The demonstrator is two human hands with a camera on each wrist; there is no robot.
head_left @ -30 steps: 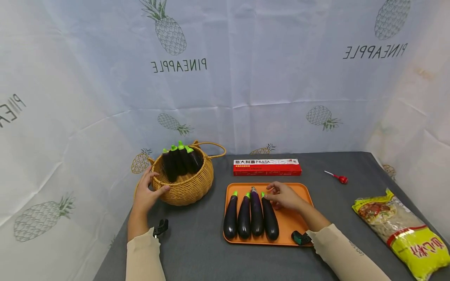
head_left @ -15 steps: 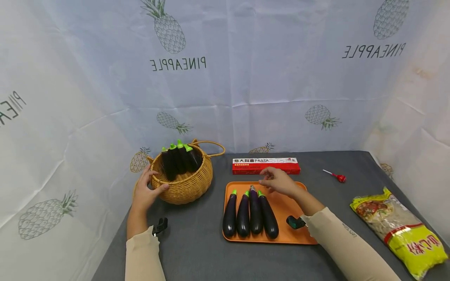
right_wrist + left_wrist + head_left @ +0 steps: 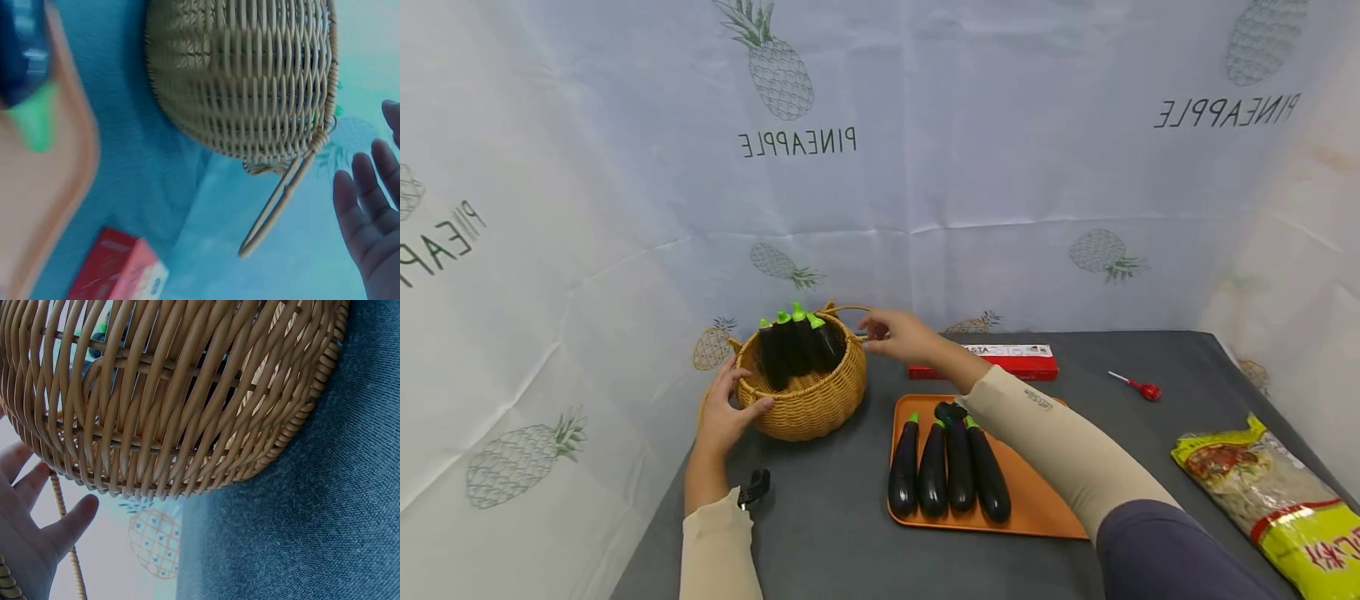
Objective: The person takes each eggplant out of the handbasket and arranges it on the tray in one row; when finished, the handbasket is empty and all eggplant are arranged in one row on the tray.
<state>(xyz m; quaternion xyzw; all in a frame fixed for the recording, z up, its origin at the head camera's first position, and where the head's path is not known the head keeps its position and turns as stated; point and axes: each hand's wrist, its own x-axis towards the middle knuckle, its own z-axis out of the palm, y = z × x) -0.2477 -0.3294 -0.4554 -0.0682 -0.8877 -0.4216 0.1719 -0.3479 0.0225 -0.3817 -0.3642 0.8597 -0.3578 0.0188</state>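
we see the left hand point(image 3: 724, 414) spread loosely at the basket point(image 3: 808, 417), left of frame centre, gripping nothing. the right hand point(image 3: 904, 336), also released, hovers by its handle point(image 3: 281, 203).

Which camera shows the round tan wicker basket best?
The head view: the round tan wicker basket appears nearly whole, with long green-topped dark eggplants visible inside. The left wrist view mostly shows its weave close up, cropped; the right wrist view shows its outside and looped tan handle, with the basket cut off.
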